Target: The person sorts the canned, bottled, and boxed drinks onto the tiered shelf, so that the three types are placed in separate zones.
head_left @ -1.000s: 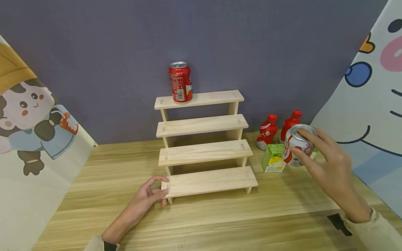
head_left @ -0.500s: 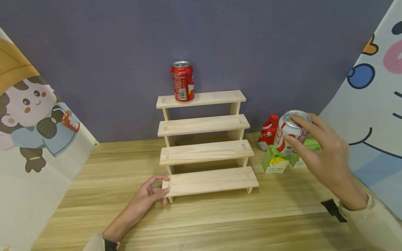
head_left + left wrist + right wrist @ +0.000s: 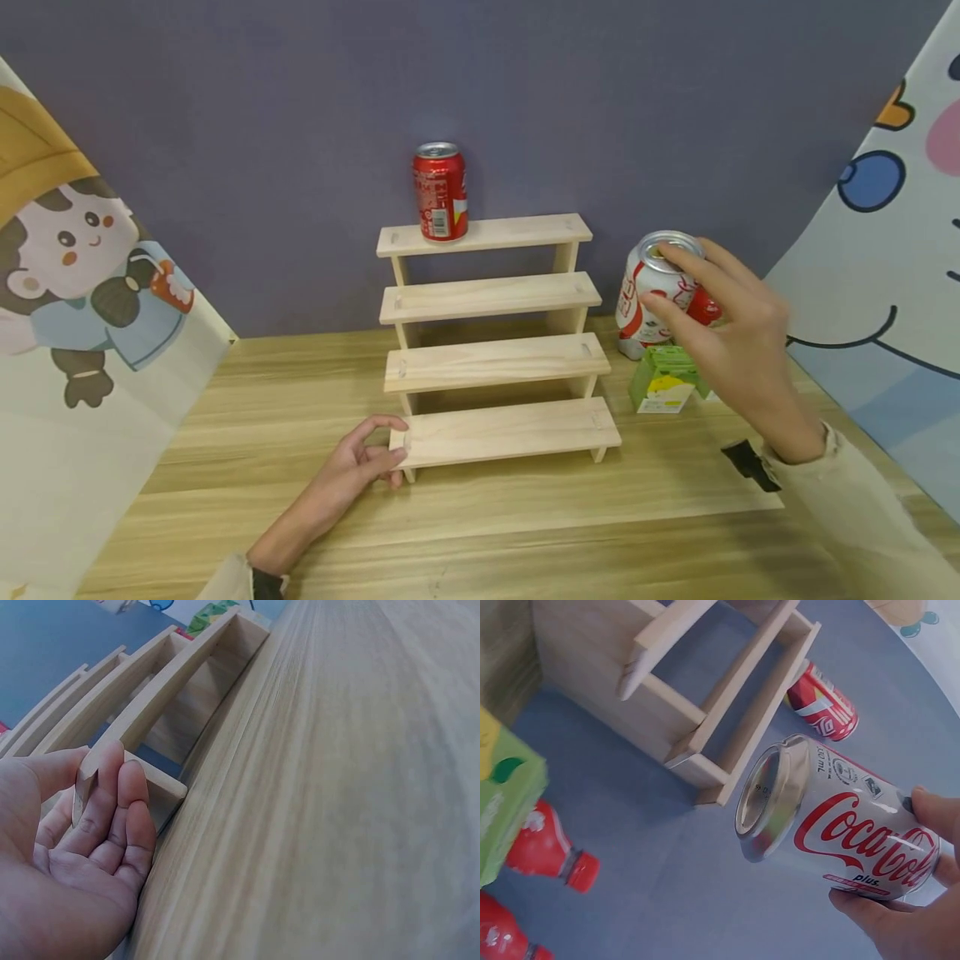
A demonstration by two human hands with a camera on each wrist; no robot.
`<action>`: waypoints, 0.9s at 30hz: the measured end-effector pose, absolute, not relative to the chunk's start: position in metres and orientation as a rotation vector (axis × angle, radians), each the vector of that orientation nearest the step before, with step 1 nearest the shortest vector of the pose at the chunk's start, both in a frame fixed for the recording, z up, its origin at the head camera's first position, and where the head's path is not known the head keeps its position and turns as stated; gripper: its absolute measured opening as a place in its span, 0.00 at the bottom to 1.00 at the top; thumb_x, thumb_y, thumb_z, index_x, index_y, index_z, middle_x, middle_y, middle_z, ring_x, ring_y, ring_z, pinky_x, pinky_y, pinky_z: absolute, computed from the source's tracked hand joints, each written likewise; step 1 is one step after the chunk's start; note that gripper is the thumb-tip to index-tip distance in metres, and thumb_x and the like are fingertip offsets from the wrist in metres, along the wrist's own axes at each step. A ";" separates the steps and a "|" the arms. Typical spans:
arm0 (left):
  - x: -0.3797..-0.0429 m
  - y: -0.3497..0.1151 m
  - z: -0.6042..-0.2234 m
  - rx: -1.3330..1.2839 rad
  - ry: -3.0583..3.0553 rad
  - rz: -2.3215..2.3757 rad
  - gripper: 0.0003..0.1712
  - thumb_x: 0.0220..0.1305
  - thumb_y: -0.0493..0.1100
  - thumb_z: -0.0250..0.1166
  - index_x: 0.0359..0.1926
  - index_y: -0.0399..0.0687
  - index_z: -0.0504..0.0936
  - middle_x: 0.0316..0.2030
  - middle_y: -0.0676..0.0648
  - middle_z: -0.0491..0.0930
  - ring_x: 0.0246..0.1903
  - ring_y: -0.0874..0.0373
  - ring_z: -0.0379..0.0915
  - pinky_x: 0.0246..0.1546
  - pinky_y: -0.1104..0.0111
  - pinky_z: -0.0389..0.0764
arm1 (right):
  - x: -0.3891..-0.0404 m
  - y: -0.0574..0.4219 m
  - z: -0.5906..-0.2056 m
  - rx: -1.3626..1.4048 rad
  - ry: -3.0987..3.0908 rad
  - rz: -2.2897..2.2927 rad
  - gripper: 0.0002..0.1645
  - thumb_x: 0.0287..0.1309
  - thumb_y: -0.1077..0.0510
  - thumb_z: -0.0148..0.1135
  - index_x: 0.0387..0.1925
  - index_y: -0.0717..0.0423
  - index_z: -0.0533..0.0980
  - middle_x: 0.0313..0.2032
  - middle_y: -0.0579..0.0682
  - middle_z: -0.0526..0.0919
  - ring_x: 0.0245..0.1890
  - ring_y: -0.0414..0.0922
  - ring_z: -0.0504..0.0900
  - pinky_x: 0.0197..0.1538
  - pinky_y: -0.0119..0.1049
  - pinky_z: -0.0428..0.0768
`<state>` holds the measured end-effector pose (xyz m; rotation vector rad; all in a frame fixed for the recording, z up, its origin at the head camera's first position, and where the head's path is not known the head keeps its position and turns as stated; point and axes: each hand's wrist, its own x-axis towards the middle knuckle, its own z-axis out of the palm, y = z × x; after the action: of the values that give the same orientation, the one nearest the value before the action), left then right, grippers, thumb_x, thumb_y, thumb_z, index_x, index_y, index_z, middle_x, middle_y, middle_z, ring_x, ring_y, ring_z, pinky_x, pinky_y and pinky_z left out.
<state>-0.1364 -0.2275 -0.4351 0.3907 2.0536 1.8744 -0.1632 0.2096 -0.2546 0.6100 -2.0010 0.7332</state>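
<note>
A four-tier wooden display stand [image 3: 510, 431] stands on the wood-grain table. My left hand [image 3: 348, 467] pinches the left end of its lowest step, thumb and fingers at the board's edge in the left wrist view. My right hand [image 3: 738, 337] holds a white Coca-Cola plus can [image 3: 855, 832] up in the air, right of the stand. In the head view the can is upright, with the fingers near its top rim and side. On the left of the top step stands a red soda can [image 3: 439, 196].
Green drink cartons [image 3: 663, 383] stand on the table right of the stand. Behind them are red bottles [image 3: 544, 847], partly hidden by the white can in the head view. A grey-blue wall [image 3: 315, 167] rises behind; printed panels [image 3: 877, 275] flank both sides.
My right hand has carried the white can up and to the left, from over the cartons toward the stand. The left hand has kept its grip on the lowest step.
</note>
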 end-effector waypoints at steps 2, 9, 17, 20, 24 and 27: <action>-0.136 -0.227 -0.435 0.386 2.055 1.875 0.25 0.73 0.43 0.59 0.66 0.44 0.63 0.24 0.49 0.83 0.33 0.52 0.81 0.44 0.60 0.81 | -0.166 0.205 -0.251 0.635 -1.987 0.729 0.37 0.43 0.69 0.79 0.58 0.52 0.80 0.58 0.52 0.81 0.46 0.47 0.81 0.44 0.15 0.73; -0.136 -0.228 -0.434 0.376 2.057 1.866 0.25 0.74 0.44 0.59 0.66 0.45 0.64 0.24 0.49 0.83 0.33 0.51 0.81 0.44 0.60 0.80 | -0.179 0.188 -0.237 0.689 -1.940 0.731 0.33 0.46 0.68 0.78 0.57 0.54 0.81 0.56 0.52 0.82 0.46 0.49 0.82 0.43 0.17 0.72; -0.136 -0.228 -0.435 0.388 2.058 1.876 0.25 0.74 0.44 0.59 0.66 0.45 0.64 0.24 0.49 0.83 0.32 0.51 0.81 0.44 0.59 0.80 | -0.195 0.170 -0.222 0.782 -1.888 0.819 0.30 0.47 0.69 0.77 0.55 0.57 0.82 0.54 0.52 0.83 0.45 0.44 0.82 0.43 0.20 0.75; -0.137 -0.227 -0.435 0.391 2.049 1.878 0.25 0.74 0.44 0.59 0.66 0.45 0.64 0.24 0.49 0.83 0.32 0.52 0.81 0.44 0.60 0.80 | -0.202 0.165 -0.220 0.801 -1.874 0.831 0.29 0.47 0.69 0.77 0.55 0.58 0.82 0.53 0.52 0.83 0.45 0.45 0.82 0.43 0.21 0.75; -0.137 -0.228 -0.436 0.393 2.031 1.885 0.25 0.74 0.44 0.59 0.66 0.45 0.63 0.25 0.49 0.83 0.33 0.52 0.81 0.44 0.60 0.81 | -0.210 0.158 -0.217 0.832 -1.860 0.869 0.28 0.48 0.69 0.76 0.55 0.60 0.81 0.54 0.54 0.83 0.47 0.45 0.82 0.46 0.22 0.77; -0.137 -0.228 -0.436 0.393 2.026 1.891 0.25 0.74 0.44 0.59 0.66 0.45 0.63 0.25 0.49 0.83 0.33 0.52 0.81 0.44 0.60 0.81 | -0.215 0.151 -0.214 0.843 -1.842 0.891 0.27 0.49 0.69 0.75 0.54 0.62 0.81 0.53 0.56 0.83 0.48 0.45 0.82 0.47 0.23 0.78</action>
<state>-0.1368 -0.2279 -0.4358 0.3931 2.0255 1.8908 -0.2146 0.1507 -0.2142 0.8434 -1.8416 0.8907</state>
